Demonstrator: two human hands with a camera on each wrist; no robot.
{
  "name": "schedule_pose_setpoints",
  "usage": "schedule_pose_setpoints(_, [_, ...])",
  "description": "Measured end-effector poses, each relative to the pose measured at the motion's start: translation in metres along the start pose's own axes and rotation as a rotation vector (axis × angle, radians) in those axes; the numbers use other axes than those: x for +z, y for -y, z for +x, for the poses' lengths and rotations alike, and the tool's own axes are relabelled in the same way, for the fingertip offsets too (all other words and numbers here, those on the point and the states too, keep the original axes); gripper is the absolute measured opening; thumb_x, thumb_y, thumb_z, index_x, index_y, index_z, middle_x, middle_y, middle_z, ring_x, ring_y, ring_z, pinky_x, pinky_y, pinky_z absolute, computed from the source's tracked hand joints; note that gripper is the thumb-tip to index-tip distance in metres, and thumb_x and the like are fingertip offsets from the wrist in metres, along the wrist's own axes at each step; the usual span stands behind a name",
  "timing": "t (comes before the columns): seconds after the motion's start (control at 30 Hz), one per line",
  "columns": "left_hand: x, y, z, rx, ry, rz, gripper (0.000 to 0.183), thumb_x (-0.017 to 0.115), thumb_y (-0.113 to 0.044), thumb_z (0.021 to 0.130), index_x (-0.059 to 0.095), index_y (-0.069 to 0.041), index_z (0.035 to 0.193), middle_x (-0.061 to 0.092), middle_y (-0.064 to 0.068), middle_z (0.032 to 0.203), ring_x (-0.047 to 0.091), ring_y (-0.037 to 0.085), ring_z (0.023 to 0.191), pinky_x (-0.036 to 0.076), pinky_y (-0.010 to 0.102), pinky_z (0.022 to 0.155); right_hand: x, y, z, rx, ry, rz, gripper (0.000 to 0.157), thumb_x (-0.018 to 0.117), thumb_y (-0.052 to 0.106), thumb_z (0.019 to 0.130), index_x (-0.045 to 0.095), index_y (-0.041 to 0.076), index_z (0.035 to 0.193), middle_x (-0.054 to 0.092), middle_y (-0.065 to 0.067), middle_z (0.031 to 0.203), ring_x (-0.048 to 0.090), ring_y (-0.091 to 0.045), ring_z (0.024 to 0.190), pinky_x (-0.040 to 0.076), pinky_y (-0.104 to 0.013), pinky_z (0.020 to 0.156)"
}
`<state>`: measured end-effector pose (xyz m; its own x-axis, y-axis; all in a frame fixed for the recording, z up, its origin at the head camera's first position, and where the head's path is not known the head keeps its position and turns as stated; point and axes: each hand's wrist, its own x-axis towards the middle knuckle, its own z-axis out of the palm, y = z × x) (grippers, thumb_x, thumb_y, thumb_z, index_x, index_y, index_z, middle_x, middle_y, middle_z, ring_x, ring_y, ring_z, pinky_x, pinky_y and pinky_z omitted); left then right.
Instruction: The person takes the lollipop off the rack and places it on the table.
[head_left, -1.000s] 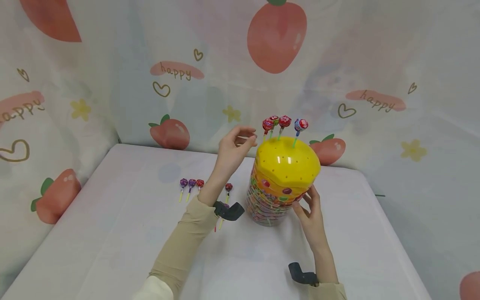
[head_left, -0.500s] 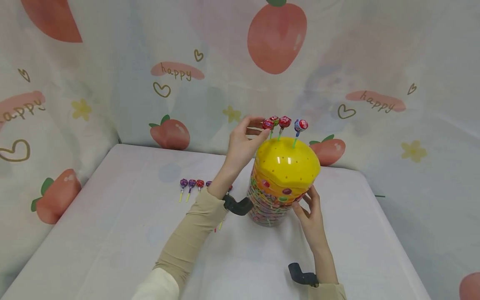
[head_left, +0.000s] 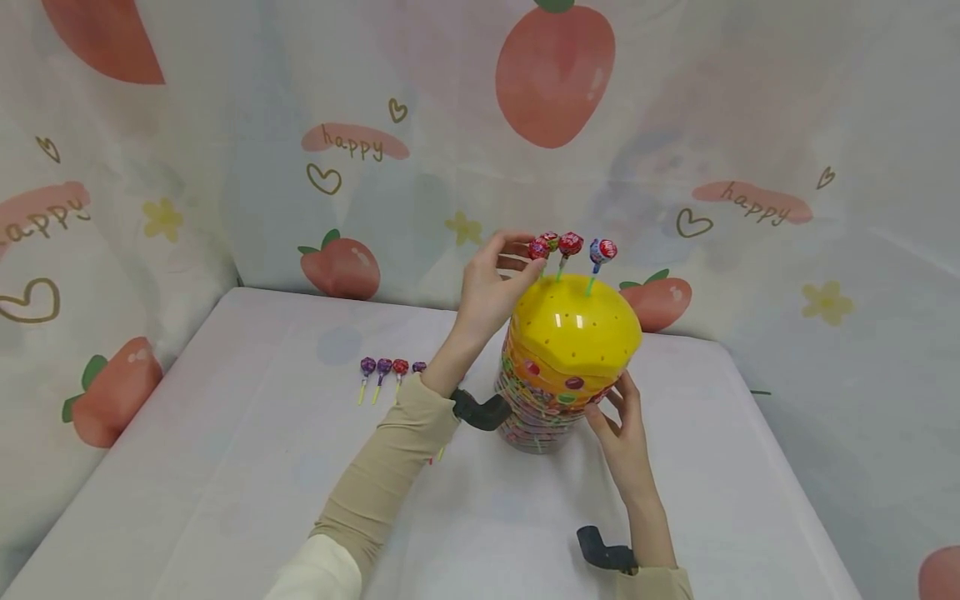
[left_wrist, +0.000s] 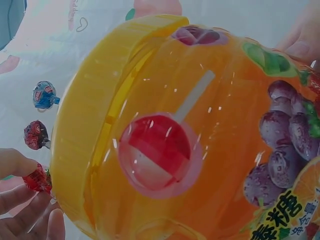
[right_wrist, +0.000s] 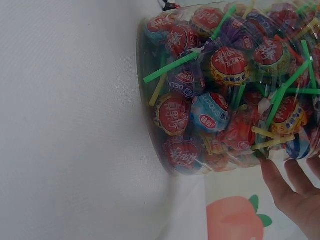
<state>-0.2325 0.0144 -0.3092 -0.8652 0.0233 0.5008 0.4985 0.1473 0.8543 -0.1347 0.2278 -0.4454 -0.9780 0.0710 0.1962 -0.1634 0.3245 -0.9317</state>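
A clear candy jar [head_left: 536, 417] filled with wrapped lollipops stands on the table under a domed yellow lid [head_left: 577, 325] with small holes. Several lollipops stick up from the lid, among them a red one [head_left: 572, 243] and a blue one [head_left: 603, 250]. My left hand [head_left: 491, 279] pinches the leftmost red lollipop [left_wrist: 36, 179] by its wrapped head, just above the lid. With thumb and fingers spread around its right side, my right hand [head_left: 622, 433] holds the jar. In the right wrist view its fingertips [right_wrist: 272, 175] touch the clear wall.
On the white table [head_left: 247, 467], left of the jar, lie several lollipops in a row, a purple one [head_left: 367, 365] at the left end. My left forearm [head_left: 390, 467] hides some of them. A fruit-printed cloth [head_left: 420, 183] hangs behind the table.
My left hand has moved right, from beside the lid to the leftmost red lollipop, and now pinches its head. My right hand and the jar have stayed in place.
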Motion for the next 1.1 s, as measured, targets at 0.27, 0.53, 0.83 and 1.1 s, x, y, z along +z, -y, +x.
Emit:
schedule_pose_setpoints(0.27, [-0.001, -0.004, 0.0, 0.04, -0.01, -0.037, 0.033, 0.066, -0.016, 0.09, 0.058, -0.007, 0.121, 0.065, 0.011, 0.111, 0.063, 0.022, 0.096, 0.052, 0.02, 0.078, 0.0, -0.001, 0.0, -0.008, -0.001, -0.007, 0.072, 0.054, 0.014, 0.096, 0.013, 0.027, 0.154, 0.02, -0.006, 0.157, 0.026, -0.027, 0.141, 0.031, -0.053, 0.109])
schedule_pose_setpoints(0.53, [-0.004, -0.008, -0.006, 0.066, -0.046, -0.066, 0.033, 0.067, -0.018, 0.09, 0.059, -0.007, 0.121, 0.064, 0.01, 0.114, 0.063, 0.021, 0.096, 0.051, 0.022, 0.076, 0.0, 0.0, 0.0, 0.002, -0.002, -0.02, 0.073, 0.055, 0.015, 0.096, 0.012, 0.028, 0.154, 0.02, -0.005, 0.157, 0.027, -0.026, 0.141, 0.034, -0.044, 0.108])
schedule_pose_setpoints(0.83, [-0.012, -0.005, -0.018, 0.039, -0.073, -0.091, 0.031, 0.067, -0.018, 0.09, 0.06, -0.01, 0.12, 0.065, 0.007, 0.112, 0.063, 0.018, 0.094, 0.052, 0.024, 0.075, 0.0, 0.0, 0.001, 0.003, -0.003, -0.009, 0.072, 0.055, 0.014, 0.096, 0.014, 0.029, 0.153, 0.022, -0.003, 0.156, 0.027, -0.024, 0.14, 0.034, -0.036, 0.106])
schedule_pose_setpoints(1.1, [-0.024, -0.001, -0.032, 0.014, -0.091, -0.113, 0.031, 0.067, -0.017, 0.09, 0.06, -0.01, 0.12, 0.065, 0.008, 0.111, 0.063, 0.019, 0.094, 0.052, 0.03, 0.078, 0.0, 0.001, 0.0, 0.005, -0.001, -0.011, 0.072, 0.055, 0.014, 0.096, 0.014, 0.028, 0.153, 0.022, -0.004, 0.156, 0.027, -0.023, 0.14, 0.035, -0.035, 0.107])
